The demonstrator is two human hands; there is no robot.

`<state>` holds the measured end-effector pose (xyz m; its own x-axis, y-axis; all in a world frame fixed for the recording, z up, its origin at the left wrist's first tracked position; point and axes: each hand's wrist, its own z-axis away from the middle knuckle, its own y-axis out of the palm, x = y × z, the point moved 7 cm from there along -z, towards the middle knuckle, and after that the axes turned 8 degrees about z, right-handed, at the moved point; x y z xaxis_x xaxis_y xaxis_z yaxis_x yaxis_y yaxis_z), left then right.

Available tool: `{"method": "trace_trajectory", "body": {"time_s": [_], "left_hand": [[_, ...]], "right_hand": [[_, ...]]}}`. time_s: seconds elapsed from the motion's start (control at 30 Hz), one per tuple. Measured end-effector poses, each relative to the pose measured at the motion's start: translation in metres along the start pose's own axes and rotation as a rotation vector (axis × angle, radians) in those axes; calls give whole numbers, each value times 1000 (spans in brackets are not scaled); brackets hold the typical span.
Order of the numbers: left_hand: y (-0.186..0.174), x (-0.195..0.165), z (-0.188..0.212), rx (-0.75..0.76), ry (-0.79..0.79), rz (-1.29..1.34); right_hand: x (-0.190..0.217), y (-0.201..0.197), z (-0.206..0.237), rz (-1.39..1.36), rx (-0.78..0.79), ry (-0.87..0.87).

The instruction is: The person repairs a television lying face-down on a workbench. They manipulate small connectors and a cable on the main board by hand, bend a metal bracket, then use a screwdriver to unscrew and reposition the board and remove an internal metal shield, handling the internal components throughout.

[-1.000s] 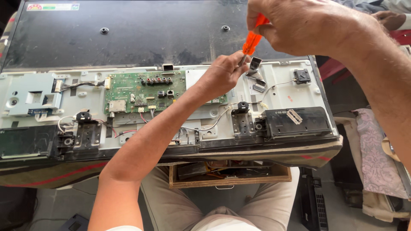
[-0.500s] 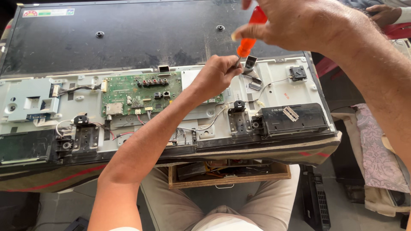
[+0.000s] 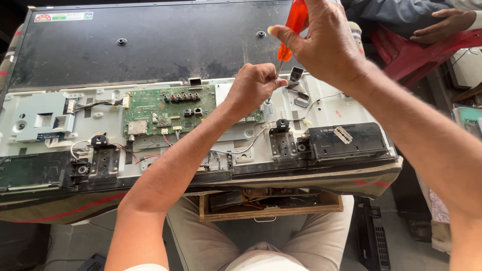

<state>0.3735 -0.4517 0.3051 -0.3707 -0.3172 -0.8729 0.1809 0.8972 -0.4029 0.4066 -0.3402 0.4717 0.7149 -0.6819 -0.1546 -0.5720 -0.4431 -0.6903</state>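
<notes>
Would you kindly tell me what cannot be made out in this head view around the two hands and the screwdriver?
- Screwdriver tip: hidden behind the left hand.
- The screw or part it meets: covered by that hand.
- Handle top: cut off by the upper edge and wrapped by the right hand.
- Green circuit board components: too small to identify.

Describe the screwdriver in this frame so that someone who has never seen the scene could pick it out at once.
Start at the opened back of the flat screen set lying across the lap, with its green circuit board at centre. Right of that board, the left hand steadies a thin metal shaft. The screwdriver rises from there into the right hand; its translucent orange handle is the only bright orange thing above the panel.
</notes>
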Motion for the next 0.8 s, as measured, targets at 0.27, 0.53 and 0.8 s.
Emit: {"method": "trace_trajectory", "body": {"time_s": [0.27, 0.53, 0.8], "left_hand": [[-3, -7, 5, 18, 74, 122], [-1, -2, -5, 55, 164, 244], [-3, 4, -3, -4, -55, 41]], "right_hand": [[-31, 31, 18, -387, 171, 315], [-31, 81, 52, -691, 219, 597], [-24, 101, 85, -958, 191, 746]]}}
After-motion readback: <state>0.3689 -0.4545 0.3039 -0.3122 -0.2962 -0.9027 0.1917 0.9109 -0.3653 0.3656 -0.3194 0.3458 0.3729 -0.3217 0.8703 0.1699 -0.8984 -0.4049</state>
